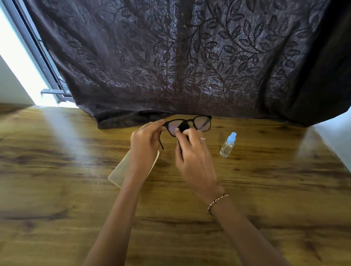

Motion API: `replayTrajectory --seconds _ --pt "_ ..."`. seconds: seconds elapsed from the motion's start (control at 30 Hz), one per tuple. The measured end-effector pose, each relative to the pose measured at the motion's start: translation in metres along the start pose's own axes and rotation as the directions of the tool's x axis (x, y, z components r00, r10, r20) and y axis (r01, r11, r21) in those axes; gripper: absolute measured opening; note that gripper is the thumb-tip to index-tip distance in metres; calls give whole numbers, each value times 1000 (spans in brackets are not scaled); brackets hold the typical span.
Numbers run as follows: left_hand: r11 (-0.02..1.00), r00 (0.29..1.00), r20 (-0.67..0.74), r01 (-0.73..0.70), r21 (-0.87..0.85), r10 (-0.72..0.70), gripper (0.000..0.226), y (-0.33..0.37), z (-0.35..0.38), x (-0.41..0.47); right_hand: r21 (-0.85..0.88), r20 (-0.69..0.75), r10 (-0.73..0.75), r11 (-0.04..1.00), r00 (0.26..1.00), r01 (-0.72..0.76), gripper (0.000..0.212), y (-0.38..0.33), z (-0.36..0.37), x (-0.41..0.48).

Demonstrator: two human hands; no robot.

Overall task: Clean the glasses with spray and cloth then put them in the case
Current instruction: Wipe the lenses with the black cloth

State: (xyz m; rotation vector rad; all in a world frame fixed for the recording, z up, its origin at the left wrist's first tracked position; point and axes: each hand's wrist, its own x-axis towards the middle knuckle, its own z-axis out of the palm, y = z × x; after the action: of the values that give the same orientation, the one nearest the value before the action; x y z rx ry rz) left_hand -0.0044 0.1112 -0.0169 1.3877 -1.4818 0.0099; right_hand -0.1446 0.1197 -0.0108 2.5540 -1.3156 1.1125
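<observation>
Left hand (146,138) pinching glasses (203,123) frame; right hand (191,156) clamping black cloth (184,126) on lens, spray bottle (227,146) beside.

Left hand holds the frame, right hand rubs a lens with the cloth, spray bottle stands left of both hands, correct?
No: in the head view the spray bottle stands right of both hands. The left hand holds the glasses, the right hand rubs a lens with the cloth.

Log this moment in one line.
step: wipe | left hand: holds glasses | right hand: pinches cloth on glasses | spray, case: on table
</observation>
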Motion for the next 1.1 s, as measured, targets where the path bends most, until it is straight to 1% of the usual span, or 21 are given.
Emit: replayTrajectory --seconds 0.07,0.1,0.17,0.23,0.27,0.33,0.43,0.47,0.53,0.6,0.67,0.73,0.87,0.9,1.03,1.1 --pt "1000 1000 16 -25 1 25 25 2 1 -1 -13 41 -54 998 998 55 41 -2 1 4" --pt "1000 1000 15 -23 -1 23 26 3 1 -1 -17 39 -53 998 998 53 44 -1 1 7" --pt "1000 1000 -5 -6 4 6 28 1 0 0 -10 17 5 1000 1000 -5 44 4 0 12" --pt "1000 999 -26 22 3 -22 28 -2 -2 2 4 -26 70 998 997 -70 38 8 -1 11" --pt "999 999 -33 32 1 -32 27 -4 -3 2 9 -41 79 997 996 -78 35 9 -1 9" --pt "999 999 -31 33 5 -33 26 -5 -4 3 4 -35 31 1000 999 -31 34 5 1 2" --pt "1000 1000 1 -13 19 13 27 -2 -2 2 -16 19 -75 997 997 76 42 -2 3 3" --pt "1000 1000 6 -24 17 23 28 -1 -1 1 -21 24 -79 997 997 79 44 -2 3 7" --pt "1000 1000 -1 -22 12 22 30 -1 -2 1 -33 24 -35 999 999 36 46 -1 1 15" --pt "1000 1000 -24 15 5 -15 28 -5 -4 2 -47 3 22 999 1000 -22 48 4 -1 18" --pt "999 998 -42 50 -1 -50 27 -7 -6 4 -50 -16 49 997 999 -50 47 7 0 14" --pt "999 998 -42 48 6 -47 26 -7 -6 4 -43 0 17 999 1000 -17 46 4 2 8" --pt "1000 1000 -2 -6 6 6 27 -3 -4 0 -49 15 -115 992 993 116 47 -6 7 8" --pt "1000 1000 1 -8 4 8 28 -2 -4 0 -54 9 -111 992 994 112 48 -5 6 11" --pt "1000 1000 -15 22 7 -22 28 -7 -6 1 -61 22 -5 998 1000 6 50 4 4 16" --pt "999 998 -16 53 10 -53 27 -11 -7 0 -23 56 -42 999 998 43 46 9 3 12"
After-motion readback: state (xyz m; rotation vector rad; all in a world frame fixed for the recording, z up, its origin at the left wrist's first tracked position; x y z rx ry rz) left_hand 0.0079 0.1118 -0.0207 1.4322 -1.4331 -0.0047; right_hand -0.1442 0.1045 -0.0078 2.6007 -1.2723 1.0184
